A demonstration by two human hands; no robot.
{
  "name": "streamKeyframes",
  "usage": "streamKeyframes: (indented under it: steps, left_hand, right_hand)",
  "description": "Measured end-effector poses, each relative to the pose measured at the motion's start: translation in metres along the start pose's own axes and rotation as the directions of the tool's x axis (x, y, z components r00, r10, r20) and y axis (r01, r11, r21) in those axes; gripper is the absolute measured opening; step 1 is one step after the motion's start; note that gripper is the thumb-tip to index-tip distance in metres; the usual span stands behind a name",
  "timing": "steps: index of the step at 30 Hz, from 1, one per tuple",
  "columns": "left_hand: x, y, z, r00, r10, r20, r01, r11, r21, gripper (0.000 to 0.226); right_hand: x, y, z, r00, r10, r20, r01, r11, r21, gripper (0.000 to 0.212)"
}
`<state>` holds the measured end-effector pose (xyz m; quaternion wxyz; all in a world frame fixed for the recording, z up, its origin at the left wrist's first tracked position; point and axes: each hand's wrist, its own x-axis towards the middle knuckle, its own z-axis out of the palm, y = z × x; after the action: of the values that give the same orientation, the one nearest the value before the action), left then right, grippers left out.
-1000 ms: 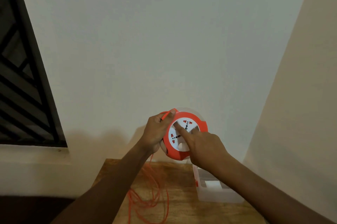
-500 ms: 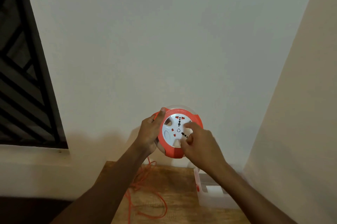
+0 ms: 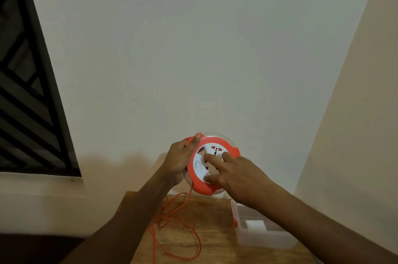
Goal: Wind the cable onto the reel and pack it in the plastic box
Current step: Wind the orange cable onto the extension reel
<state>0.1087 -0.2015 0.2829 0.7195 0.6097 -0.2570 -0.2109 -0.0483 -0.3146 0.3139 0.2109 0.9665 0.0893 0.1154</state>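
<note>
The left hand (image 3: 183, 159) is wrapped around the rim of the orange reel (image 3: 212, 163), thumb pressed on its top edge, holding it up in front of the wall (image 3: 193, 48). The right hand (image 3: 234, 174) lies spread and loose on the reel's white socket face, 2 fingers (image 3: 212, 158) touching it, gripping nothing. Orange cable (image 3: 172, 220) hangs from the reel and lies looped on the wooden counter (image 3: 213, 242). Below the right forearm sits the clear plastic box (image 3: 262, 235), open.

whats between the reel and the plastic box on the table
Only the right hand and its forearm cross there in the head view; reel is held up, above the plastic box.
</note>
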Motion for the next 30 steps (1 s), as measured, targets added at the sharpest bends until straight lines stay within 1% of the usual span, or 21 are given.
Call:
streamKeyframes:
  steps: [2,4,9,10,13,15,16,17,18,19,20,21,22,23,24,25,26,27,28,29,30]
  left_hand:
    - [0.001,0.001,0.001,1.0,-0.006,-0.006,0.006,1.0,0.006,0.059]
    - [0.002,0.002,0.0,1.0,-0.02,-0.009,0.02,1.0,0.003,0.058]
    - [0.004,0.002,0.005,0.998,0.013,0.068,-0.016,0.999,0.046,0.047]
    - [0.005,0.001,0.007,0.997,0.027,0.073,-0.031,0.998,0.052,0.043]
    - [0.009,0.0,0.01,0.999,0.042,0.032,-0.042,0.999,0.008,0.039]
    - [0.015,-0.003,0.011,0.999,0.045,-0.014,-0.045,0.998,-0.041,0.044]
    - [0.017,-0.004,0.012,0.998,0.053,-0.028,-0.055,0.997,-0.058,0.043]
    - [0.019,-0.005,0.012,0.997,0.062,-0.038,-0.064,0.995,-0.072,0.039]
    - [0.021,-0.006,0.014,0.997,0.061,-0.049,-0.065,0.994,-0.089,0.034]
    - [0.022,-0.007,0.015,0.997,0.045,-0.067,-0.052,0.992,-0.114,0.031]
    - [0.023,-0.008,0.015,0.996,0.017,-0.086,-0.029,0.989,-0.144,0.03]
    - [0.025,-0.01,0.014,0.994,-0.012,-0.108,-0.007,0.986,-0.167,0.033]
    - [0.026,-0.013,0.013,0.991,-0.035,-0.128,0.011,0.983,-0.182,0.035]
    - [0.028,-0.015,0.012,0.989,-0.051,-0.142,0.024,0.983,-0.184,0.039]
    - [0.029,-0.017,0.01,0.987,-0.063,-0.149,0.035,0.982,-0.184,0.043]
    - [0.029,-0.018,0.009,0.986,-0.077,-0.149,0.048,0.981,-0.191,0.045]
    - [0.031,-0.018,0.007,0.985,-0.093,-0.144,0.063,0.977,-0.203,0.045]
    - [0.031,-0.018,0.006,0.985,-0.106,-0.139,0.076,0.976,-0.204,0.045]
    - [0.032,-0.018,0.005,0.985,-0.111,-0.13,0.085,0.978,-0.19,0.044]
    - [0.032,-0.017,0.003,0.988,-0.105,-0.112,0.087,0.983,-0.161,0.044]
    - [0.032,-0.017,0.003,0.992,-0.095,-0.087,0.084,0.989,-0.123,0.044]
  right_hand:
    - [0.0,-0.001,0.003,1.0,-0.012,0.014,0.012,1.0,0.0,0.05]
    - [0.001,0.001,0.006,1.0,0.007,0.028,-0.007,1.0,0.008,0.053]
    - [0.003,0.001,0.014,0.991,0.033,0.127,-0.022,0.997,-0.08,0.063]
    - [0.005,-0.001,0.015,0.987,0.08,0.138,-0.067,0.993,-0.096,0.067]
    - [0.012,-0.006,0.012,0.943,0.309,0.121,-0.306,0.951,-0.047,0.083]
    - [0.02,-0.004,0.009,0.915,0.394,0.091,-0.396,0.918,0.003,0.09]
    - [0.022,-0.003,0.006,0.896,0.431,0.108,-0.437,0.899,0.032,0.092]
    - [0.024,-0.003,0.003,0.866,0.477,0.147,-0.494,0.863,0.105,0.093]
    - [0.025,-0.001,-0.001,0.828,0.523,0.201,-0.56,0.79,0.251,0.092]
    - [0.026,0.002,-0.004,0.791,0.551,0.267,-0.607,0.648,0.461,0.088]
    - [0.026,0.005,-0.008,0.759,0.552,0.345,-0.609,0.416,0.675,0.084]
    - [0.025,0.008,-0.01,0.73,0.534,0.425,-0.567,0.126,0.814,0.079]
    - [0.024,0.008,-0.012,0.712,0.499,0.493,-0.499,-0.133,0.856,0.075]
    - [0.022,0.007,-0.012,0.712,0.464,0.527,-0.441,-0.289,0.85,0.069]
    - [0.02,0.007,-0.013,0.718,0.457,0.525,-0.407,-0.337,0.849,0.063]
    - [0.018,0.007,-0.012,0.718,0.508,0.475,-0.4,-0.257,0.88,0.058]
    - [0.017,0.007,-0.013,0.721,0.595,0.355,-0.414,-0.041,0.909,0.052]
    - [0.015,0.01,-0.012,0.748,0.641,0.169,-0.425,0.267,0.865,0.046]
    - [0.013,0.012,-0.013,0.798,0.602,-0.008,-0.41,0.553,0.725,0.041]
    - [0.012,0.015,-0.013,0.86,0.5,-0.105,-0.374,0.755,0.538,0.037]
    - [0.01,0.018,-0.012,0.918,0.377,-0.12,-0.309,0.874,0.376,0.035]
